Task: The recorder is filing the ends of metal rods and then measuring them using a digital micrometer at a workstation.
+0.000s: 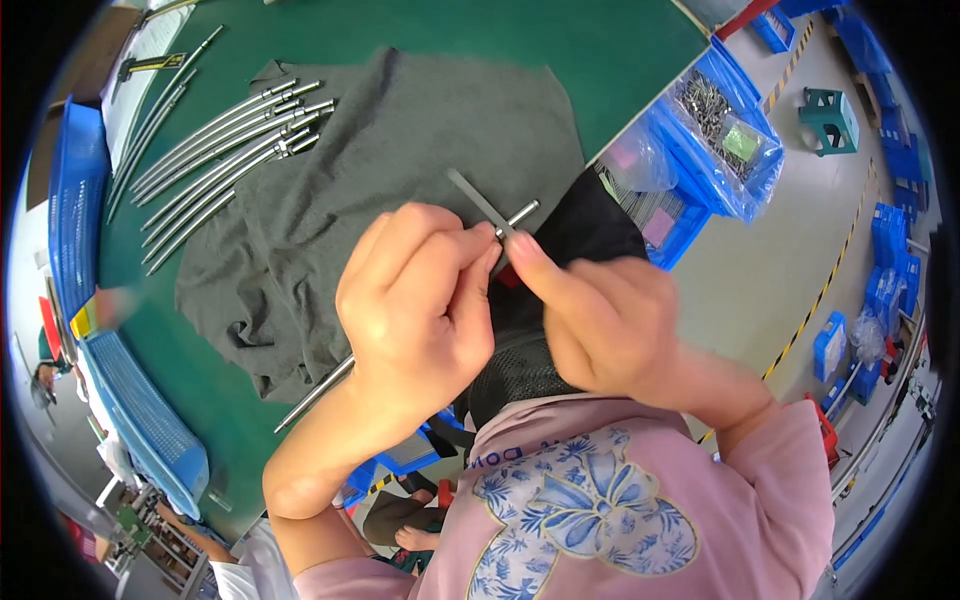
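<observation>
Slanting lower-left/upper-right: slim silver metal rod (523, 212), left hand (412, 290) pinching; right hand (615, 315) gripping flat grey strip (477, 199). Pink shirt (740, 490): blue lettering (488, 458).

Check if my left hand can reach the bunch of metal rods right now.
Probably not freely: your left hand is closed around another rod, though only grey cloth appears to lie between it and the bunch.

Rods (232, 140) lie on the table (520, 40), seemingly partly over cloth (440, 130), with a basket (80, 200) left and bins (692, 226) right.
</observation>
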The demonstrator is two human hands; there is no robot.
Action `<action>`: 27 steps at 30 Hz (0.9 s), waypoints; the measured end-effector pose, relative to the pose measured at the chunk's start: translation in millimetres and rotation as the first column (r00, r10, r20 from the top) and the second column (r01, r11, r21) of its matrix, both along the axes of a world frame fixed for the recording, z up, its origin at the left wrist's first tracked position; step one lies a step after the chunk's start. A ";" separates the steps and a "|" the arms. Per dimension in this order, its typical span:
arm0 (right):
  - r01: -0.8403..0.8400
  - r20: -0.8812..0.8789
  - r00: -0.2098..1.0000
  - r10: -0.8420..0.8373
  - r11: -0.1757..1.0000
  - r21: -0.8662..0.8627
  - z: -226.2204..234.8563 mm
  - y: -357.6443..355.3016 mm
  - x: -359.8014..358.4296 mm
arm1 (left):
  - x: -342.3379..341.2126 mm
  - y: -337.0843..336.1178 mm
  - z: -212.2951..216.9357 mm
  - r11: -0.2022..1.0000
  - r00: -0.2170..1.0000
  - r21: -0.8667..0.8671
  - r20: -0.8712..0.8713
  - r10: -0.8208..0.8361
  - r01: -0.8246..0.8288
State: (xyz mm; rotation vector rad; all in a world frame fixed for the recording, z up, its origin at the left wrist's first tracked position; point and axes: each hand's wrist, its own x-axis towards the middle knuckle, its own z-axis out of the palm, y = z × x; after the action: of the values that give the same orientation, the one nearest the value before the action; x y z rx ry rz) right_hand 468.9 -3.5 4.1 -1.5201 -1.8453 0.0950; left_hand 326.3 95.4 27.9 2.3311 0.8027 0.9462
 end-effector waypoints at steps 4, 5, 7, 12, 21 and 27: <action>0.025 -0.073 0.997 -0.019 0.996 0.087 -3.0 -6.5 -3.8 | -1.6 -0.4 -0.1 1.000 1.000 -0.008 0.018 0.017 -0.017; 0.009 -0.055 0.998 -0.006 0.999 0.052 -2.0 -12.4 -0.2 | -1.4 -0.1 0.4 1.000 1.000 -0.009 0.008 0.018 -0.018; 0.008 -0.003 1.000 -0.008 1.000 -0.004 6.0 -9.0 -0.1 | -0.6 -2.0 0.2 1.000 1.000 -0.021 -0.002 0.009 -0.009; 0.033 0.004 0.999 -0.033 0.999 0.014 8.2 -2.7 -3.9 | -0.7 -1.0 -0.6 0.999 1.000 -0.027 0.015 0.023 -0.022; 0.015 0.048 0.999 -0.013 0.999 -0.044 14.4 -13.0 -0.7 | -1.1 -0.7 -0.7 1.000 1.000 -0.019 0.027 0.011 -0.011; 0.047 0.046 0.998 -0.047 0.999 0.013 7.0 -0.2 -7.4 | -1.1 -1.3 0.9 0.999 1.000 -0.022 0.001 0.029 -0.029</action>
State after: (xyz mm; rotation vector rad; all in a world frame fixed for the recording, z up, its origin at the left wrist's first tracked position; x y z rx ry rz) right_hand 461.5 -3.8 11.1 -1.5685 -1.8416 0.0276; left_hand 325.3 94.1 28.8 2.3054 0.8442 0.9456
